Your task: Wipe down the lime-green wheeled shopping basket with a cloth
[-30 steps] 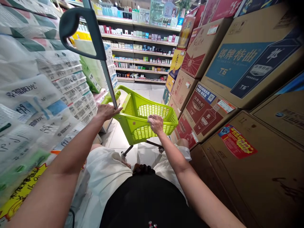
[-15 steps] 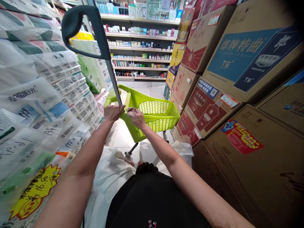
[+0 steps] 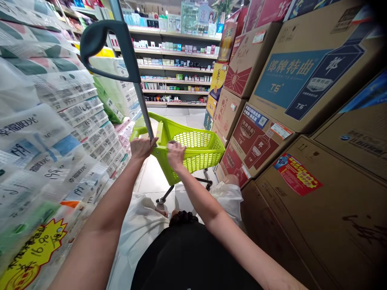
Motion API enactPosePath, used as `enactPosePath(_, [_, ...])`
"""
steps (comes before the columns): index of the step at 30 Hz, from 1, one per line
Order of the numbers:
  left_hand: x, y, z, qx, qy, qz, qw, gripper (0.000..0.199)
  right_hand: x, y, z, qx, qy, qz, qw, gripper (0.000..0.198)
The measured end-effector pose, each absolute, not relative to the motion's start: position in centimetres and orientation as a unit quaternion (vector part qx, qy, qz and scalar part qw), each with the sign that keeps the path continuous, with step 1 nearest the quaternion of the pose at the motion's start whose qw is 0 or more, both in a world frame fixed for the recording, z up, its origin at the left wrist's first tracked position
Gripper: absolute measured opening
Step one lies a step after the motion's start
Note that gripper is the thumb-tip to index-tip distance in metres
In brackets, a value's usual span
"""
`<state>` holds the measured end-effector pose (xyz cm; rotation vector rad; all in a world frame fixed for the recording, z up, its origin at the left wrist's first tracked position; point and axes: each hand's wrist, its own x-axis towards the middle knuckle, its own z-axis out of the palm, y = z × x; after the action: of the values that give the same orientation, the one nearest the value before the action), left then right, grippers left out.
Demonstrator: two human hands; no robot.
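A lime-green shopping cart (image 3: pixel 169 171) with a perforated basket stands on wheeled legs just ahead of me. My left hand (image 3: pixel 142 148) is closed round its near corner, by the foot of the grey metal pole (image 3: pixel 145 108). A dark grey looped handle (image 3: pixel 131 52) sits higher up that pole. On the near rim of the basket, my right hand (image 3: pixel 176 155) is closed, its fingers curled over the edge and partly hidden. The visible part of the basket's inside shows only green mesh.
Wrapped paper packs (image 3: pixel 54 137) are stacked close on the left. Printed cartons (image 3: pixel 290 80) form a tall wall on the right, near the basket's far end. Shelves of small goods (image 3: pixel 178 68) close off the aisle ahead. White floor tiles (image 3: pixel 151 173) run beneath the cart.
My right hand has shifted slightly right along the basket rim, away from my left hand. My left hand keeps its hold by the pole. The view has turned a little rightward.
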<state>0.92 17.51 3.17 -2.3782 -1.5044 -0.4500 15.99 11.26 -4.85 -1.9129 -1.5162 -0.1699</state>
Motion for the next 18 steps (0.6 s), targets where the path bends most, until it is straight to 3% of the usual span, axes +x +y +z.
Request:
enactPosePath(3, [0.7, 17.4, 3.3, -0.821, -0.531, -0.159, 0.135, 0.106, 12.0, 11.6, -3.9, -0.660, -0.632, -0.082, 0.397, 0.032])
enactPosePath(7, [-0.2, 17.4, 3.3, -0.818, -0.538, -0.162, 0.125, 0.103, 16.3, 9.3, -5.6, -0.649, -0.654, -0.059, 0.384, 0.029])
enactPosePath(13, [-0.8, 17.6, 3.2, -0.820, -0.530, -0.153, 0.152, 0.101, 28.5, 5.0, -9.9, -0.802, -0.433, -0.027, 0.409, 0.029])
enactPosePath(18, [-0.1, 17.3, 3.3, -0.813, -0.537, -0.164, 0.154, 0.104, 26.2, 7.0, -9.3, -0.840, -0.337, -0.026, 0.424, 0.036])
